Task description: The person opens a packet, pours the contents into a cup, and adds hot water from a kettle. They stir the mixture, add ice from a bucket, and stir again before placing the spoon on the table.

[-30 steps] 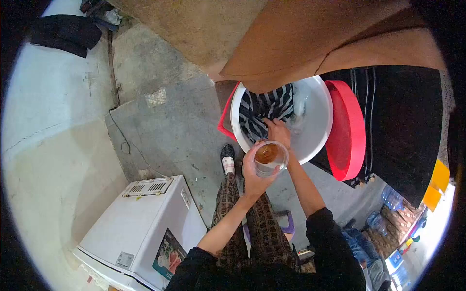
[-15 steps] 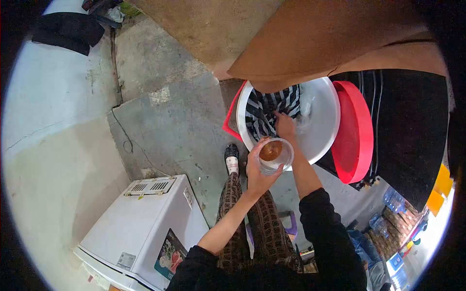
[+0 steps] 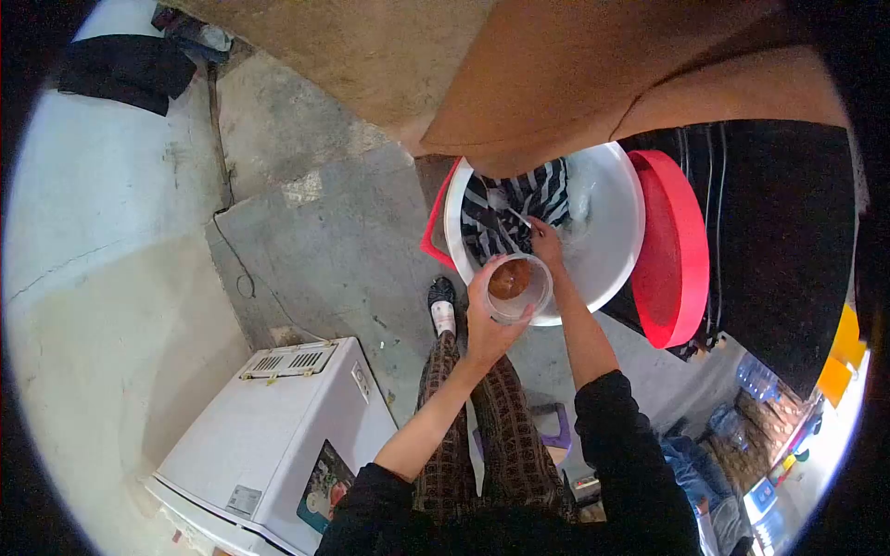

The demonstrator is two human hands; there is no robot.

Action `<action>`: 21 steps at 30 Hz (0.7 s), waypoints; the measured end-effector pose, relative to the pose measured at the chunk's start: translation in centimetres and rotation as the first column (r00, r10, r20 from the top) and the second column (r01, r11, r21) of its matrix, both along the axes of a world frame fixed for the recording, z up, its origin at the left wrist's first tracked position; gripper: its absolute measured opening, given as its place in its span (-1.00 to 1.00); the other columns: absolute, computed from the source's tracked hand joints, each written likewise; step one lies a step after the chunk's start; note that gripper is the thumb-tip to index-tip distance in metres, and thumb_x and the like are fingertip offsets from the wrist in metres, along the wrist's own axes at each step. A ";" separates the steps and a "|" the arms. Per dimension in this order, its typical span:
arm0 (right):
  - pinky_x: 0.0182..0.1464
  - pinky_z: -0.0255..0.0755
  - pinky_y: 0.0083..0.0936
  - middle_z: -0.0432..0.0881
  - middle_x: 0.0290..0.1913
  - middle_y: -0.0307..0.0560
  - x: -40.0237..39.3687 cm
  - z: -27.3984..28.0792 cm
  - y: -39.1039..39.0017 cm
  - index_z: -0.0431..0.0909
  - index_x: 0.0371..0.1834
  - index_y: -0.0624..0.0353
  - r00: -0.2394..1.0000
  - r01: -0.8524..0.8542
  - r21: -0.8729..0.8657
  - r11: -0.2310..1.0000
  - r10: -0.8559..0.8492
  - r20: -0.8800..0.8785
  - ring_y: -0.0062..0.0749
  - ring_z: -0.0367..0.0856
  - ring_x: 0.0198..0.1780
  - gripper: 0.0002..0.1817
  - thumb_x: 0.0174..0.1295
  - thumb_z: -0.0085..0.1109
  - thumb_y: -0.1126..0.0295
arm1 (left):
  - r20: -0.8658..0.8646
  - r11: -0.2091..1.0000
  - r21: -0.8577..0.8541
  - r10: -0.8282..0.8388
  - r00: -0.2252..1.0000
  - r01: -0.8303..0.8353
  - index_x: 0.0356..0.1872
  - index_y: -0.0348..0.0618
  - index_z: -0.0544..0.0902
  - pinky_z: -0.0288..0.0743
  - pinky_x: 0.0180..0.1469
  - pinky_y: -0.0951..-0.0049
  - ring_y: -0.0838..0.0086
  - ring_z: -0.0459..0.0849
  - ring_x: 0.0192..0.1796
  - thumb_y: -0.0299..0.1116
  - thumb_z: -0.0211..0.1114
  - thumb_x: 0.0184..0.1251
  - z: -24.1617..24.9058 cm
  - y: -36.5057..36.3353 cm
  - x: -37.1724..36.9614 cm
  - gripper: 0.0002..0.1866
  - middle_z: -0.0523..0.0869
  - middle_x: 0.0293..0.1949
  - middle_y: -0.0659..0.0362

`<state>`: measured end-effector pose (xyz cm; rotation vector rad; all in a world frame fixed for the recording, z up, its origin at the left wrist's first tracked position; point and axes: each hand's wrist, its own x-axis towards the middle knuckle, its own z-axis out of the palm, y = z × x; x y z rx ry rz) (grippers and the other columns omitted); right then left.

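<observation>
In the head view, my left hand [image 3: 487, 324] is wrapped round a clear plastic tub [image 3: 532, 301] with something brown in its bottom. Beyond it, my right hand [image 3: 545, 243] reaches into a large white bucket [image 3: 619, 208]. Its fingers close on a thin white handle [image 3: 519, 219], like that of a spoon; the far end is too blurred to make out. Black-and-grey striped cloth or bag material [image 3: 552, 190] lies bunched inside the bucket, with clear plastic [image 3: 579, 204] beside it.
A red lid [image 3: 681, 250] leans at the bucket's right. Brown cloth [image 3: 575, 83] hangs over the far rim. A white appliance [image 3: 250, 417] stands lower left on the grey floor [image 3: 315, 250]. A purple-edged stool [image 3: 559, 428] is by my legs; plastic bottles [image 3: 756, 378] lie lower right.
My right hand has lifted slightly from the striped material, and the thin white handle now shows in its fingers. The tub in my left hand has shifted slightly left and down in view.
</observation>
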<state>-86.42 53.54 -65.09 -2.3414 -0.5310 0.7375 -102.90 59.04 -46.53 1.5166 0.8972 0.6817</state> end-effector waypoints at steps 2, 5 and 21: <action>-0.07 0.45 -0.30 0.65 -0.19 0.12 0.6 1.6 0.2 0.61 -0.02 -0.03 0.996 -0.038 -0.093 0.995 0.031 -0.078 -0.02 0.62 -0.13 -0.68 0.27 -0.10 0.40 | -0.010 1.000 0.007 -0.010 1.000 0.010 0.24 -0.21 0.25 0.18 0.35 0.27 0.21 0.34 0.29 -0.51 0.48 -0.17 -1.1 -0.4 0.1 -0.16 0.36 0.19 0.03; -0.08 0.44 -0.29 0.65 -0.20 0.15 1.2 1.0 -1.0 0.61 -0.03 0.00 0.997 -0.008 -0.056 0.998 0.004 -0.071 -0.02 0.62 -0.15 -0.69 0.27 -0.10 0.39 | 0.022 1.000 -0.008 0.025 0.999 -0.025 0.24 -0.21 0.24 0.18 0.34 0.28 0.22 0.35 0.28 -0.53 0.48 -0.18 -1.9 -0.5 0.9 -0.15 0.35 0.19 0.03; -0.20 0.43 -0.39 0.58 -0.38 0.04 4.7 21.9 -2.3 0.59 -0.01 0.10 0.985 -0.175 0.032 0.984 0.175 -0.005 -0.25 0.56 -0.33 -0.71 0.22 0.01 0.51 | -0.120 0.982 0.022 0.187 0.975 -0.185 0.19 -0.25 0.30 0.19 0.32 0.33 0.22 0.35 0.24 -0.52 0.54 -0.27 -3.9 0.5 5.4 -0.14 0.34 0.15 0.04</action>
